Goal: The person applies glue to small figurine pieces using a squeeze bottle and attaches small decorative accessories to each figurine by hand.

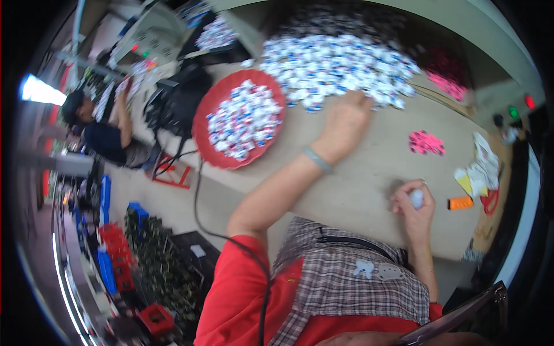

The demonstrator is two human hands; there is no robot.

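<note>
My left hand (347, 121) reaches to the near edge of a wide heap of small white-and-blue plastic pieces (340, 63). Its fingers are curled down and slightly blurred, and what they may hold is hidden. A grey band circles that wrist. Over the right part of the table, my right hand (416, 207) is closed around a small pale, rounded piece (416, 198). Left of the heap stands a red round basin (200, 134) partly filled with similar white pieces (245, 118), some showing red or pink.
Small pink pieces (426, 142) lie beyond my right hand, with more pink ones (447, 86) farther back. An orange rectangular object (460, 203) and crumpled white wrapping (483, 164) are at the right. A black bag (182, 95) and a seated person (107, 132) are at the left.
</note>
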